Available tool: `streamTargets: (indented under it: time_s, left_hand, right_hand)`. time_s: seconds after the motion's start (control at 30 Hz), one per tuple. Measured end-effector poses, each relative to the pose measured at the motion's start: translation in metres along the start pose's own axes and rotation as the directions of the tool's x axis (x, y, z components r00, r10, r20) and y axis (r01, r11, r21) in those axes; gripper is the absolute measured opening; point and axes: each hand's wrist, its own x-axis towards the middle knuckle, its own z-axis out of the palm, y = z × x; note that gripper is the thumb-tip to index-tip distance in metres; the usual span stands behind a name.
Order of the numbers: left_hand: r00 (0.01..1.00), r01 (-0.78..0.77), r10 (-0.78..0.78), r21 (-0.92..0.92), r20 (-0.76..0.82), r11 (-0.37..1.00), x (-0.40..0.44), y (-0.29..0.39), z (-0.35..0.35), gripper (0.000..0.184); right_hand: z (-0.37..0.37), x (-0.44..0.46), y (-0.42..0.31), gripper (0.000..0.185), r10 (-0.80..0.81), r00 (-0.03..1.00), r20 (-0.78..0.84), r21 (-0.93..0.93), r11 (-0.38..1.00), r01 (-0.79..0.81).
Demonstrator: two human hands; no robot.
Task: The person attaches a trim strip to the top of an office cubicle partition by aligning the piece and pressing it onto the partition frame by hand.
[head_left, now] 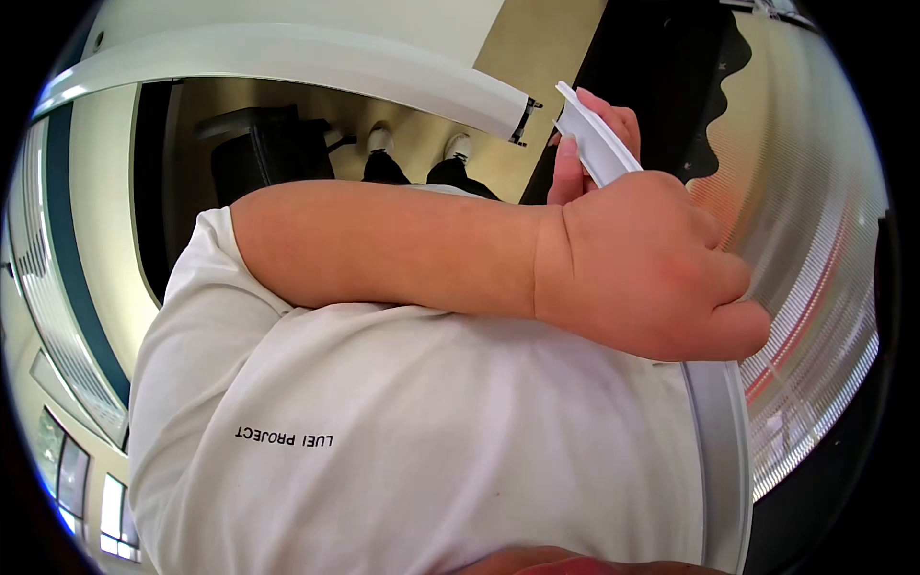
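Note:
My left forearm crosses my chest toward the right. At its end, my left hand (661, 268) is closed, the fingers curled round a long white channel-shaped strip (724, 450) that passes beneath it. The strip runs on below the hand, along the right side of my shirt. Beyond my left wrist, my right hand (613, 120) grips the strip's far end, thumb on one side and fingers on the other. My left hand and forearm hide the right wrist and the middle of the strip.
A curved white panel (287, 53) with a dark bracket at its end stretches across the top left. Under it are a black chair-like object (268, 149) and my white shoes (458, 147). A ribbed translucent sheet (815, 240) stands at right, beside a black wavy-edged piece (661, 86).

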Motion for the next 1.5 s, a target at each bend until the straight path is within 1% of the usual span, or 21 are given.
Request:
streamTargets:
  time_s: [0.03, 0.1, 0.17, 0.23, 0.33, 0.47, 0.53, 0.57, 0.63, 0.67, 0.77, 0.83, 0.87, 0.93, 0.97, 1.03, 1.17, 1.23, 1.37, 1.47, 1.5]
  left_hand:
    - [0.995, -0.007, 0.005, 0.018, 0.102, 1.0, 0.015, -0.003, 0.008, 0.025]
    - [0.998, 0.003, -0.003, 0.01, 0.066, 1.0, 0.016, -0.003, 0.012, 0.026]
    - [0.999, 0.016, -0.016, -0.001, 0.035, 1.0, 0.013, -0.004, 0.014, 0.026]
    - [0.995, 0.039, -0.038, -0.017, 0.09, 0.999, 0.012, -0.005, 0.009, 0.028]
    - [0.99, 0.081, -0.074, -0.047, 0.12, 0.996, 0.016, -0.005, 0.007, 0.03]
    - [0.989, 0.104, -0.098, -0.052, 0.113, 0.993, 0.019, -0.004, 0.007, 0.031]
    - [0.989, 0.134, -0.129, -0.078, 0.066, 0.988, 0.023, -0.006, 0.007, 0.027]
    - [0.99, 0.132, -0.127, -0.079, 0.064, 0.988, 0.025, -0.007, 0.007, 0.027]
    - [0.982, 0.189, -0.188, -0.049, 0.02, 0.981, 0.028, -0.006, 0.006, 0.024]
    - [0.982, 0.189, -0.188, -0.049, 0.018, 0.981, 0.029, -0.007, 0.007, 0.024]
    - [0.971, 0.24, -0.24, 0.016, -0.003, 0.971, 0.031, -0.009, 0.01, 0.02]
    - [0.953, 0.286, -0.287, -0.03, -0.094, 0.958, 0.031, -0.013, 0.015, 0.024]
    - [0.952, 0.289, -0.29, -0.028, -0.101, 0.957, 0.03, -0.016, 0.017, 0.024]
    - [0.944, 0.316, -0.323, -0.095, -0.068, 0.944, 0.03, -0.021, 0.015, 0.029]
    - [0.942, 0.32, -0.327, -0.094, -0.073, 0.943, 0.03, -0.021, 0.013, 0.029]
    - [0.928, 0.37, -0.372, -0.107, -0.003, 0.923, 0.032, -0.02, 0.008, 0.034]
    - [0.928, 0.362, -0.371, -0.159, -0.029, 0.919, 0.037, -0.021, 0.005, 0.034]
    - [0.86, 0.487, -0.466, -0.061, 0.209, 0.871, 0.046, -0.022, -0.007, 0.037]
    - [0.864, 0.488, -0.467, -0.087, 0.187, 0.868, 0.05, -0.028, -0.01, 0.042]
    - [0.856, 0.503, -0.472, -0.132, 0.213, 0.854, 0.051, -0.029, -0.007, 0.043]
    - [0.861, 0.504, -0.476, -0.166, 0.18, 0.848, 0.053, -0.031, -0.005, 0.041]
  right_hand:
    - [-0.013, 0.011, 0.002, 0.038, -0.008, 1.0, 0.009, 0.012, 1.0, 0.008]
    - [-0.013, 0.015, -0.004, 0.036, -0.038, 0.999, 0.024, 0.006, 0.999, 0.038]
    - [-0.012, 0.015, -0.008, 0.033, -0.01, 0.998, 0.056, 0.026, 1.0, 0.008]
    - [-0.01, 0.01, -0.007, 0.032, 0.034, 0.997, 0.066, 0.044, 0.998, -0.036]
    - [-0.01, 0.011, -0.003, 0.032, 0.017, 0.999, 0.037, 0.072, 0.997, -0.02]
    - [-0.018, 0.012, -0.003, 0.032, 0.086, 0.993, 0.076, 0.059, 0.994, -0.091]
    - [-0.023, 0.016, 0.004, 0.033, 0.026, 0.989, 0.149, 0.022, 0.999, -0.029]
    - [-0.028, 0.018, 0.005, 0.033, 0.025, 0.989, 0.149, 0.019, 0.999, -0.028]
    - [-0.038, 0.025, 0.003, 0.032, 0.159, 0.938, 0.307, 0.006, 0.986, -0.169]
    - [-0.04, 0.027, 0.007, 0.032, 0.159, 0.938, 0.308, 0.004, 0.986, -0.168]
    - [-0.047, 0.032, 0.017, 0.034, 0.159, 0.91, 0.384, -0.02, 0.986, -0.164]
    - [-0.051, 0.036, 0.014, 0.036, 0.24, 0.873, 0.424, -0.086, 0.97, -0.226]
    - [-0.051, 0.037, 0.011, 0.037, 0.267, 0.858, 0.438, -0.109, 0.964, -0.244]
    - [-0.045, 0.038, -0.006, 0.038, 0.243, 0.88, 0.409, -0.024, 0.966, -0.256]
    - [-0.042, 0.038, -0.013, 0.039, 0.236, 0.886, 0.4, 0.005, 0.966, -0.259]
    - [-0.041, 0.037, -0.015, 0.037, 0.23, 0.89, 0.394, 0.025, 0.965, -0.26]
    - [-0.042, 0.033, -0.01, 0.034, 0.205, 0.904, 0.376, 0.029, 0.972, -0.232]
    - [-0.041, 0.033, -0.006, 0.032, 0.189, 0.912, 0.363, 0.038, 0.975, -0.218]
    - [-0.037, 0.03, -0.002, 0.03, 0.163, 0.928, 0.336, 0.061, 0.979, -0.195]
    - [-0.039, 0.025, 0.004, 0.029, 0.147, 0.939, 0.311, 0.071, 0.982, -0.177]
    - [-0.041, 0.02, 0.007, 0.029, 0.147, 0.945, 0.292, 0.075, 0.981, -0.176]
